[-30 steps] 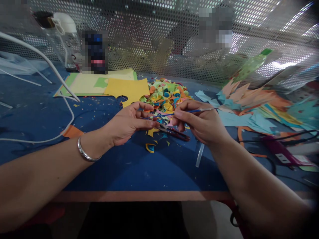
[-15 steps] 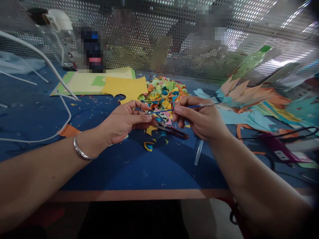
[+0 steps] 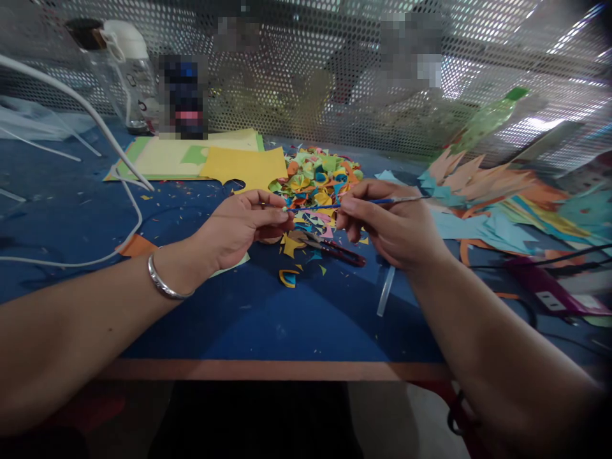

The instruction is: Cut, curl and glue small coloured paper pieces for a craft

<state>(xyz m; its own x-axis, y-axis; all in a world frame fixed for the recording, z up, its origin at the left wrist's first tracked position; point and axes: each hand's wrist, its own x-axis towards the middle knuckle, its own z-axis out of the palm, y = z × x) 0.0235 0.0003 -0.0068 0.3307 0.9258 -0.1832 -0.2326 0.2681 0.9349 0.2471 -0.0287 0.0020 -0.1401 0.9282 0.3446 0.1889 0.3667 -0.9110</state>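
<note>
Between the thumb and fingers of my right hand [image 3: 389,220] is a thin blue stick that looks like a fine paintbrush [image 3: 366,204], lying nearly level. Its silver part and dark tip point right, past the hand. The other end reaches the fingertips of my left hand [image 3: 243,226], which are pinched together. A tiny pale bit shows at that pinch, too small to name. Below and between the hands lies a dark red-handled cutting tool [image 3: 343,252] with a metal blade. Behind them is a heap of colored paper scraps [image 3: 318,172].
Yellow paper [image 3: 246,164] with cut-outs overlaps stacked sheets [image 3: 165,162]. Cut paper points [image 3: 471,178] lie right, near a purple power strip [image 3: 540,287]. A translucent stick [image 3: 386,292] lies near my right wrist. White cable [image 3: 88,102] and bottles [image 3: 129,70] are left; perforated metal stands behind.
The view has shifted slightly, so everything sits a little further right. My hands keep the same hold, with the blue stick still between them.
</note>
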